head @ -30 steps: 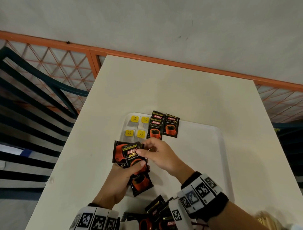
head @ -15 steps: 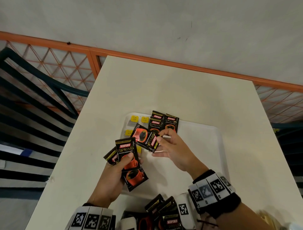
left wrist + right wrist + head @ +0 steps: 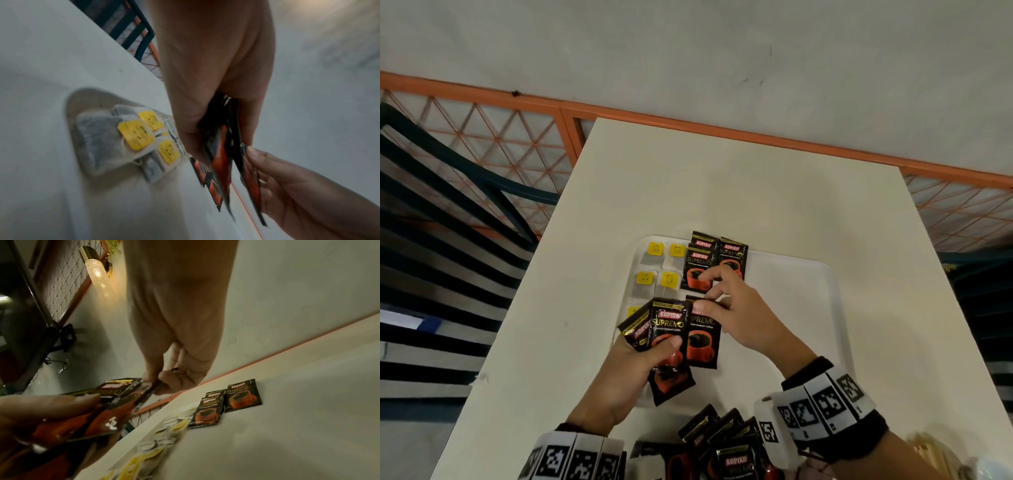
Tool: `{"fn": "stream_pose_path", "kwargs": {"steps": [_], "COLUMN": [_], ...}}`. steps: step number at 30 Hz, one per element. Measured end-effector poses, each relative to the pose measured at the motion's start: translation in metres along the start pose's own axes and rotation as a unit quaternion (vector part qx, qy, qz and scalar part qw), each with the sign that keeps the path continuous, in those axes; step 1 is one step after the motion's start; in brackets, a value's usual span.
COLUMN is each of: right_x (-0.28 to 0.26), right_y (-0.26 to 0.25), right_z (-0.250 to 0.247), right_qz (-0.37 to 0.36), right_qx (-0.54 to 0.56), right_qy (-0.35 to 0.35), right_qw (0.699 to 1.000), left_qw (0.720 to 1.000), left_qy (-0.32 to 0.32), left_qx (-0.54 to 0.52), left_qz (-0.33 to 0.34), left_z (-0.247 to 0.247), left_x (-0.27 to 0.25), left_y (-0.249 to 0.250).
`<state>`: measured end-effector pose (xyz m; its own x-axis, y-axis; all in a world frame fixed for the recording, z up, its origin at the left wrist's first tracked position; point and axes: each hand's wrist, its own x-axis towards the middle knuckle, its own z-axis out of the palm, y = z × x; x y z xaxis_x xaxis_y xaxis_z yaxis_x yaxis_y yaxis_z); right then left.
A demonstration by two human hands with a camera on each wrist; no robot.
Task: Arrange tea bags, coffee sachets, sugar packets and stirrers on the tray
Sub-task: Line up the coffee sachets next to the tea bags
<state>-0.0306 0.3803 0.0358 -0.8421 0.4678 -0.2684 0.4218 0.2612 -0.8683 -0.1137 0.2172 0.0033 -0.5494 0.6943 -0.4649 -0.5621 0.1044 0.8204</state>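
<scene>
A white tray (image 3: 808,274) lies on the table. Several tea bags (image 3: 655,250) with yellow tags sit at its far left. Beside them lie three black coffee sachets (image 3: 732,257), also seen in the right wrist view (image 3: 242,395). My left hand (image 3: 667,346) grips a fan of several sachets (image 3: 667,322) over the tray's near left; its thumb is on top. My right hand (image 3: 705,303) pinches the top edge of one upright sachet (image 3: 702,342) just right of the fan. In the left wrist view, the held sachets (image 3: 220,154) hang beside the tea bags (image 3: 135,136).
A loose heap of more coffee sachets (image 3: 722,442) lies at the table's near edge, between my wrists. Something pale and blurred (image 3: 928,448) shows at the near right corner. An orange mesh railing (image 3: 482,137) and a dark chair (image 3: 448,192) stand left of the table.
My right hand drew one sachet out of the left hand's fan, carried it tilted towards the far row, and now holds it upright beside the fan. The left hand rose slightly.
</scene>
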Motion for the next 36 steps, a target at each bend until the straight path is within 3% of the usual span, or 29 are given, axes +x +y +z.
{"fn": "stream_pose_path", "kwargs": {"steps": [3,6,10,13,16,21,36], "right_x": [-0.001,-0.005,-0.005,-0.001,0.008,0.027,0.049], "right_y": [0.001,0.008,0.018,0.019,0.027,0.049,0.061], "right_z": [0.002,0.005,0.011,0.006,-0.005,-0.024,-0.025], "right_qz": [0.07,0.129,0.152,0.161,0.193,0.216,0.182], "right_qx": [0.131,0.144,0.171,0.216,0.24,0.161,-0.03], "right_qy": [0.053,0.008,-0.028,0.009,0.105,0.204,0.269], "right_qw": [0.988,0.981,0.973,0.963,0.946,0.941,0.945], "left_qw": [0.999,0.996,0.997,0.995,0.994,0.993,0.995], "left_qy": [0.027,0.039,0.032,0.062,0.063,0.087,0.084], "left_qx": [-0.044,-0.076,-0.069,-0.076,-0.081,-0.078,-0.053], "left_qz": [0.017,0.031,0.027,0.018,0.027,0.02,-0.013], "left_z": [0.001,-0.001,-0.002,-0.006,-0.014,-0.02,-0.011], "left_x": [0.0,0.0,0.001,0.003,0.003,0.002,0.001], "left_y": [0.0,0.003,0.002,-0.002,-0.005,-0.004,-0.001]}}
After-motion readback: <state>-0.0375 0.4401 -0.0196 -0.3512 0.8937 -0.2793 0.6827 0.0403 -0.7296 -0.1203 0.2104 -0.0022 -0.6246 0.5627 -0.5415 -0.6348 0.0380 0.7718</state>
